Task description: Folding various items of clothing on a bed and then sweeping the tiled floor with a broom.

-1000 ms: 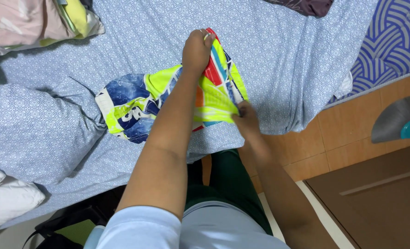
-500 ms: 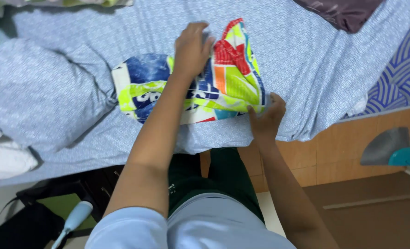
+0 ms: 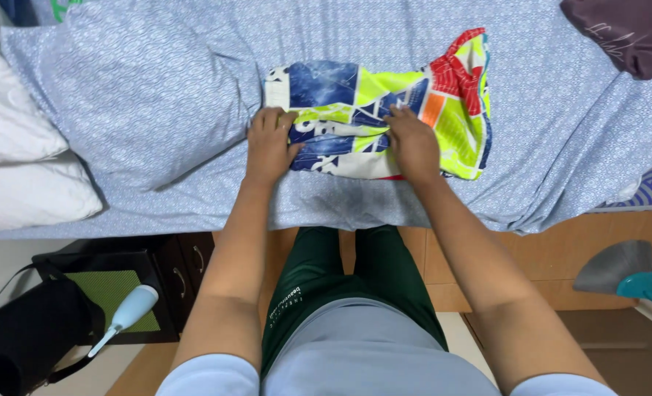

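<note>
both hands, left hand (image 3: 269,143) and right hand (image 3: 412,141), press flat-palmed, fingers loosely spread, on colourful garment (image 3: 384,99)

Light blue short-sleeved shirt (image 3: 373,359), sleeves ending above elbows. Forearms bare, no watch, no rings visible. Dark green trousers (image 3: 344,282), small pale print on left thigh. Left hand (image 3: 269,145) and right hand (image 3: 412,143) bare, no gloves. Feet out of view.
</note>
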